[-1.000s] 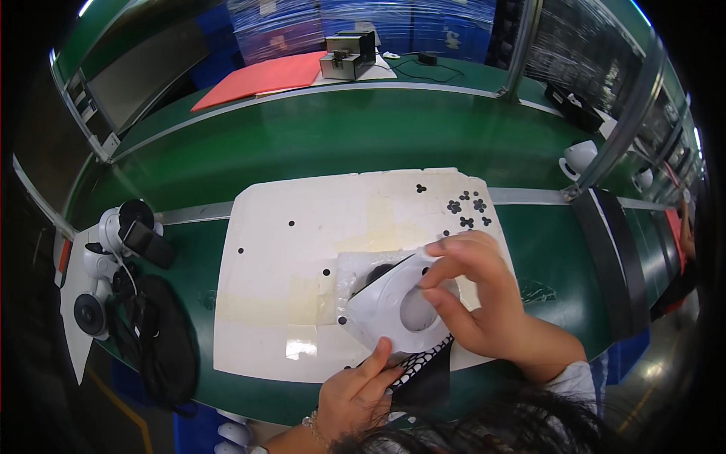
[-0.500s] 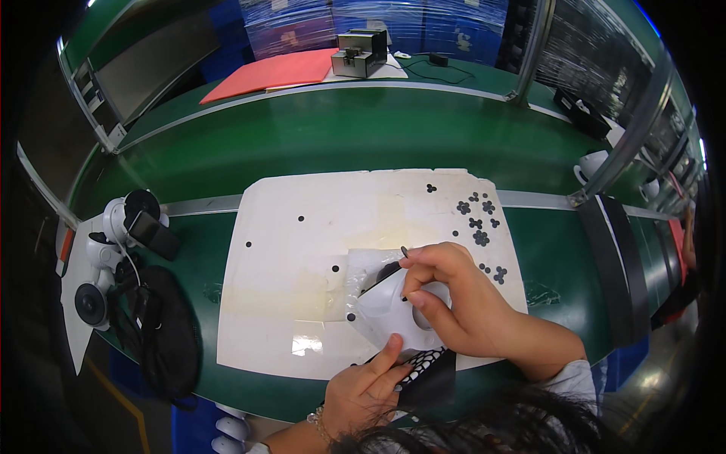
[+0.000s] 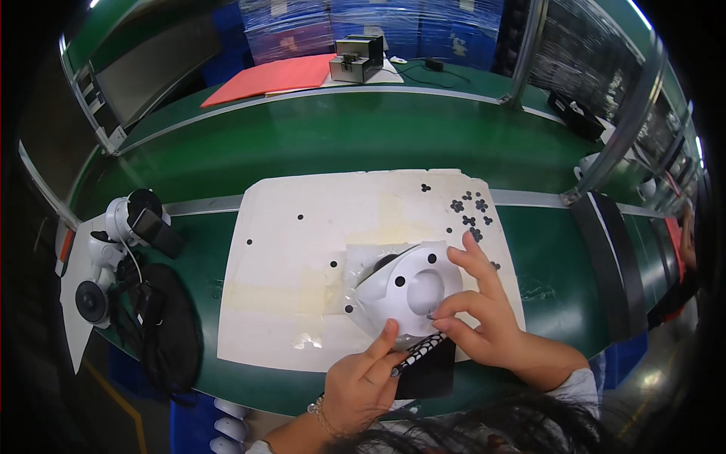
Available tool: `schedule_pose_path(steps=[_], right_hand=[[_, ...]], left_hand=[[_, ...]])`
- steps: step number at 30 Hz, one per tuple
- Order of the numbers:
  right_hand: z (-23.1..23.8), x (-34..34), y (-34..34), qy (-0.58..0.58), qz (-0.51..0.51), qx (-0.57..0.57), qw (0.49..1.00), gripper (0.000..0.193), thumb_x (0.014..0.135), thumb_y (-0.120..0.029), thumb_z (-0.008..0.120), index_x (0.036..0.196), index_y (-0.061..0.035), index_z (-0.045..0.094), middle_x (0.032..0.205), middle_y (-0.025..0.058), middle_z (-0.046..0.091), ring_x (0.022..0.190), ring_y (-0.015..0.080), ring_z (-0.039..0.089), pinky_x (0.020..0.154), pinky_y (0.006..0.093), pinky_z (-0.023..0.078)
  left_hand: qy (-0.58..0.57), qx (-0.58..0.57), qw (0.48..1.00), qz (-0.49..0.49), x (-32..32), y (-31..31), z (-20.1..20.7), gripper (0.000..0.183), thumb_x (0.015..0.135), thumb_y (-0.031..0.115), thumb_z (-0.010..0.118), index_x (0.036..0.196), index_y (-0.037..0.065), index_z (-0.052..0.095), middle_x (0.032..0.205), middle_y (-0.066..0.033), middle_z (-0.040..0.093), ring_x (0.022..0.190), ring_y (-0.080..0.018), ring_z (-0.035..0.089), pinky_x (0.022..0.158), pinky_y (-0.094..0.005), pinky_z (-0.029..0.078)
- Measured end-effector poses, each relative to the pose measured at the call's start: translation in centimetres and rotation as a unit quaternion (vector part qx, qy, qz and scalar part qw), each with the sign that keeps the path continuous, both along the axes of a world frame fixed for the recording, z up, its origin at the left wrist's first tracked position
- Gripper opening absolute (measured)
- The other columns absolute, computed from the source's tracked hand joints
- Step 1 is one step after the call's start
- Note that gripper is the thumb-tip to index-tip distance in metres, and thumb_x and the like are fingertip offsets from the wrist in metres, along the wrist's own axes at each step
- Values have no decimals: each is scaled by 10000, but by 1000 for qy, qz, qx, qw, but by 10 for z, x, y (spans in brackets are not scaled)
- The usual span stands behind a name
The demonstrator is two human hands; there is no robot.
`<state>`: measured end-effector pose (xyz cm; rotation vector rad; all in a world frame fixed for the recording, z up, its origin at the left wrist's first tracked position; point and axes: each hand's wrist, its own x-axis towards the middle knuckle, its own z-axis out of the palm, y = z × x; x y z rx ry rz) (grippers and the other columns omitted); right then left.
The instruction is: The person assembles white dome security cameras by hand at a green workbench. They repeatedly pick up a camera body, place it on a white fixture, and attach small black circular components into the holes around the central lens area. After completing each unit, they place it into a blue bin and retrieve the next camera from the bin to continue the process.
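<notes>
A white plastic shell [image 3: 382,300] with a round opening is tilted over a sheet of clear plastic wrap [image 3: 355,265]. Two round black pads [image 3: 400,281] are on its face beside the opening. My left hand [image 3: 363,386] grips the shell's lower edge, one finger lying on its front. A black-and-white patterned strip [image 3: 423,352] shows below the shell. At the opening's lower edge, my right hand [image 3: 484,325] pinches thumb and index finger together on a small greyish sliver, too small to name; its other fingers are spread.
A white board [image 3: 280,280] lies on the green table, with loose black pads [image 3: 333,264] at left and several pad clusters [image 3: 457,206] at upper right. White devices [image 3: 121,219] and a black pouch [image 3: 170,325] are at left. A long black piece [image 3: 612,265] stands at right.
My right hand has moved down from the shell's top to the opening's lower edge, uncovering two black pads on the shell. My left hand keeps its hold.
</notes>
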<state>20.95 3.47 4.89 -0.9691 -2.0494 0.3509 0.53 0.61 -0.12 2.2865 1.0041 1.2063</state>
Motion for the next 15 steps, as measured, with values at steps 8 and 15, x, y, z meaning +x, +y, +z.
schedule_pose_path(steps=[8, 15], right_hand=[[-3, -6, -2, -7, 28, -100, 995, 44, 812, -149, 554, 819, -106, 556, 1352, 175, 268, 1275, 424, 117, 988, 490, 134], [0, -7, -5, -42, -4, -40, 998, 59, 820, -166, 545, 802, -115, 569, 1309, 133, 358, 1253, 376, 216, 973, 486, 156]], left_hand=[[-1, 51, 998, 21, 3, 2, -3, 172, 600, 16, 602, 772, 22, 599, 1185, -170, 505, 517, -187, 538, 489, -262, 450], [-3, 39, 999, 25, 4, 2, -2, 144, 609, 30, 608, 751, 18, 594, 1180, -165, 511, 506, -183, 535, 477, -260, 447]])
